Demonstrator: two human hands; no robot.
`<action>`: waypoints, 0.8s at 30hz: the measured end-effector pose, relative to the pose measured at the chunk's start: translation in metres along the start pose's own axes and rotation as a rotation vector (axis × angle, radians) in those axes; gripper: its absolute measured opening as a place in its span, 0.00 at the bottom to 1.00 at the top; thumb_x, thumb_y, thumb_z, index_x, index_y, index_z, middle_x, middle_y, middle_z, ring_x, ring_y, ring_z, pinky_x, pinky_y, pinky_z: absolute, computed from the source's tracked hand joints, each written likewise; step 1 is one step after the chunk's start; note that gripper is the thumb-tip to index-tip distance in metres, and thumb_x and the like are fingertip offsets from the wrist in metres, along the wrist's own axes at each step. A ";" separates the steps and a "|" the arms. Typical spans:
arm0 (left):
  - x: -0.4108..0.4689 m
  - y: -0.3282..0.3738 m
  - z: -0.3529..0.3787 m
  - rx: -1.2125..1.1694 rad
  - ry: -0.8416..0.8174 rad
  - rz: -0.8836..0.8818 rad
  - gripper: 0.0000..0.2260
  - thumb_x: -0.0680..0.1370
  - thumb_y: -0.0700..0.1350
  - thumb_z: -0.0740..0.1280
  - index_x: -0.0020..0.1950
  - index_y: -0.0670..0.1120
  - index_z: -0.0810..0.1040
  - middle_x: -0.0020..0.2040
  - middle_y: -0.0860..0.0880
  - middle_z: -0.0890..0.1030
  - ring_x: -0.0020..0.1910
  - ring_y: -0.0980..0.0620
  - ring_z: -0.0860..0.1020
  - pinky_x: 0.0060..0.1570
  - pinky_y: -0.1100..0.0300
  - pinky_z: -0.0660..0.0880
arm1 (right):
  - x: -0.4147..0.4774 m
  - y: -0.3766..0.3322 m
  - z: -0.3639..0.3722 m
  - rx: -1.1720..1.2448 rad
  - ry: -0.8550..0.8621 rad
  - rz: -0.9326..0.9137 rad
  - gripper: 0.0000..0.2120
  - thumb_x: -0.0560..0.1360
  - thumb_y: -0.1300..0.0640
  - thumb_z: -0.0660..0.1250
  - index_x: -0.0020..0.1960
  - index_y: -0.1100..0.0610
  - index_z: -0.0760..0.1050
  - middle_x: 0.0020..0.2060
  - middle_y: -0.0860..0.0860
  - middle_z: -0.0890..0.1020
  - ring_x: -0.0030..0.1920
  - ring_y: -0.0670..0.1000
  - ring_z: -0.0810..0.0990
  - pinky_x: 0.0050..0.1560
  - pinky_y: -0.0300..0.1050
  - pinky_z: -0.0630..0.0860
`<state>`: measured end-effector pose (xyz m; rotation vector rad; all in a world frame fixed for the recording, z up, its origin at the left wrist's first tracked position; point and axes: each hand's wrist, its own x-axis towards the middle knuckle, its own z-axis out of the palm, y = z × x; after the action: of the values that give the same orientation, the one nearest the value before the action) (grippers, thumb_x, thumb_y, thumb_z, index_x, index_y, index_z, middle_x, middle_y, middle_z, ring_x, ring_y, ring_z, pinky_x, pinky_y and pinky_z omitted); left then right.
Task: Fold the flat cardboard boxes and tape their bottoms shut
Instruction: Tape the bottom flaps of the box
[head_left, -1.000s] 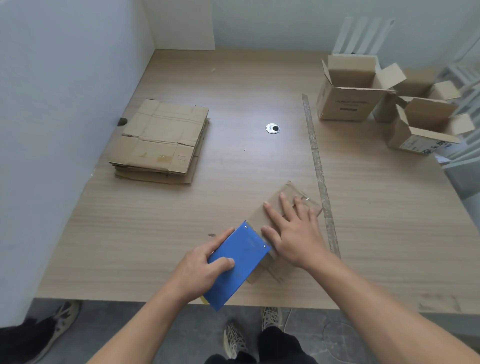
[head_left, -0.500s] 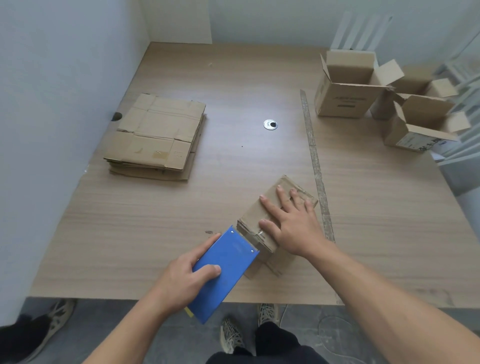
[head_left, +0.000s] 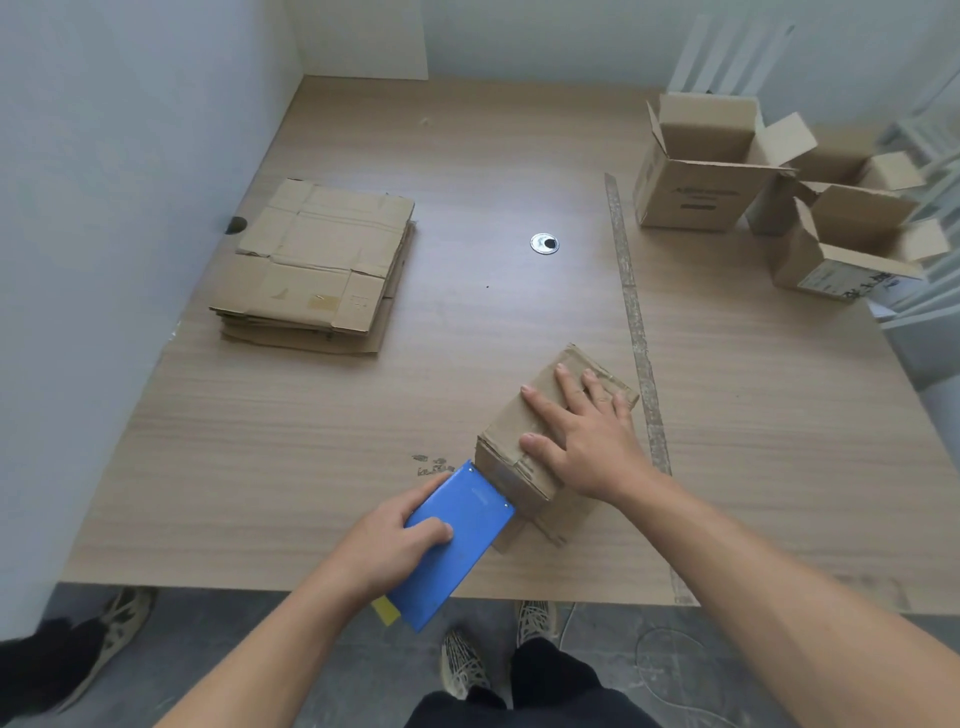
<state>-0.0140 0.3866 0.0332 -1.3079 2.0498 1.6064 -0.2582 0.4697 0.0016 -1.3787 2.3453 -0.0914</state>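
Head view, the only one given: cardboard box sits upturned near the front edge of the table, at about 5 o'clock from the table's middle, with its folded bottom flaps facing up. Right hand lies flat on those flaps, fingers straight and spread, apparently to hold the seam closed and stop the box sliding. Left hand, at 7 o'clock from the box, grips a blue tape dispenser, thumb and fingers curled round it. Its front edge touches the box's near end wall, seemingly so the tape can start below the corner. Whether any tape is stuck down I cannot tell. Stack of flat boxes waits at 10 o'clock, probably next in line. Open-topped folded boxes stand at 2 o'clock, well apart, likely finished.
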 end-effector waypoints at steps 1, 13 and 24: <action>0.004 0.002 0.000 0.010 0.007 -0.005 0.25 0.67 0.56 0.62 0.59 0.80 0.69 0.51 0.66 0.81 0.50 0.58 0.80 0.56 0.54 0.77 | 0.000 0.000 0.000 0.007 0.003 0.001 0.29 0.78 0.32 0.54 0.77 0.32 0.49 0.80 0.46 0.42 0.79 0.54 0.39 0.75 0.60 0.37; 0.015 0.019 0.018 0.077 0.146 0.006 0.21 0.74 0.49 0.63 0.64 0.69 0.72 0.50 0.59 0.82 0.49 0.56 0.79 0.45 0.59 0.75 | 0.001 -0.006 0.002 0.019 0.024 0.022 0.29 0.78 0.34 0.56 0.77 0.34 0.52 0.80 0.46 0.43 0.79 0.55 0.40 0.75 0.62 0.38; 0.022 -0.002 0.027 0.158 0.227 -0.015 0.29 0.75 0.50 0.62 0.75 0.67 0.63 0.62 0.53 0.80 0.56 0.49 0.78 0.53 0.57 0.75 | -0.005 -0.014 -0.003 0.007 0.091 -0.013 0.27 0.78 0.35 0.58 0.76 0.38 0.60 0.80 0.49 0.51 0.79 0.56 0.43 0.76 0.61 0.43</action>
<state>-0.0341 0.3989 0.0079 -1.5025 2.2376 1.3105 -0.2457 0.4665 0.0096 -1.4143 2.4076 -0.1694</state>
